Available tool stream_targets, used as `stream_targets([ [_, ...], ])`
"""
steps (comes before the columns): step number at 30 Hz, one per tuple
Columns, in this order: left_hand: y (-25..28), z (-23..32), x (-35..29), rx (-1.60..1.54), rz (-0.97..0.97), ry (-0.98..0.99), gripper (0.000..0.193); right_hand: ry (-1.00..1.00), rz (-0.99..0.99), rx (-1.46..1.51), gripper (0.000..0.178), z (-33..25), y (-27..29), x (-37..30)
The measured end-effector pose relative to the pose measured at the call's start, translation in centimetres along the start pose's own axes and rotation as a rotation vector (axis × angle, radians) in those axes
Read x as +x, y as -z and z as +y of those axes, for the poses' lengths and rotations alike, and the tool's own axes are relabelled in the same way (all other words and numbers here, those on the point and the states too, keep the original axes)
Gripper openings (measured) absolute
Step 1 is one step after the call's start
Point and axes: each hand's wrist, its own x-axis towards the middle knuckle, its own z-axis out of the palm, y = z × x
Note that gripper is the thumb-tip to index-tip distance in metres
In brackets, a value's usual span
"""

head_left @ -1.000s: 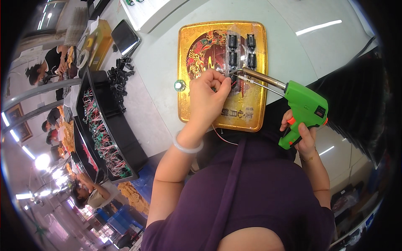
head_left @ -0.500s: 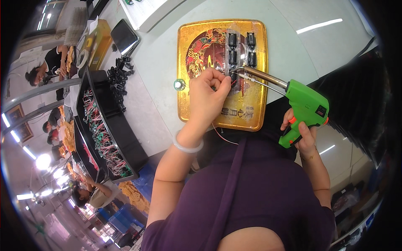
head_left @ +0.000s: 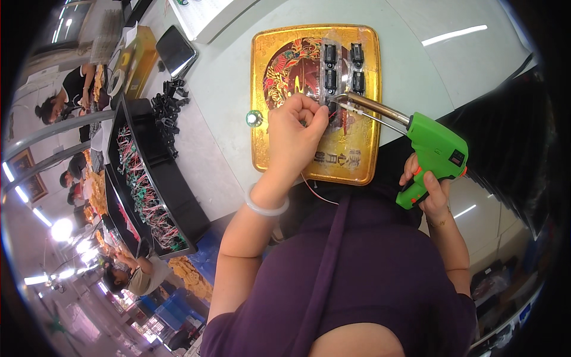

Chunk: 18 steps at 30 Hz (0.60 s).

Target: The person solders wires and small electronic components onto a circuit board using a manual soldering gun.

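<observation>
**Left fingers pinch a wire beside the soldering gun's tip**

Your left hand (head_left: 292, 134) is over the golden tin tray (head_left: 357, 172), with thumb and forefinger closed together on a thin red wire (head_left: 333, 113) that shows just past the fingertips. Your other left fingers curl into the palm; you can't tell whether they hold anything. Your right hand (head_left: 436, 193) is clamped around the handle of the green soldering gun (head_left: 437, 146), off the tray's right side. Its metal barrel (head_left: 377, 107) points left across the tray, the tip close to your left fingertips; from here you cannot tell whether it touches the wire. A slim feed tube (head_left: 386, 124) runs alongside the barrel.

Just above your fingertips, black modules (head_left: 331, 80) lie in two columns on the tray, and another partly hidden one sits by the tip. At the tray's left edge is a small round circuit board (head_left: 254, 118), green with a white centre.

Further left on the pale surface (head_left: 220, 134), you have a pile of black plastic parts (head_left: 168, 113), a smartphone (head_left: 176, 52) and a black bin (head_left: 178, 199) of wired green boards (head_left: 146, 196).
</observation>
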Motion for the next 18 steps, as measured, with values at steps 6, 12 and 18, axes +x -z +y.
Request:
stream_targets([
  [6,-0.02,0.07,0.04,-0.009,-0.011,0.004,0.013,-0.004,-0.022,0.013,0.03,0.25,0.32,-0.14],
  [12,0.0,0.08,0.13,-0.008,-0.014,0.006,0.012,-0.005,-0.021,0.007,0.03,0.23,0.28,-0.16],
  [18,0.09,0.17,0.15,-0.001,-0.013,0.012,0.012,0.011,-0.1,0.015,0.041,-0.27,0.56,0.14],
])
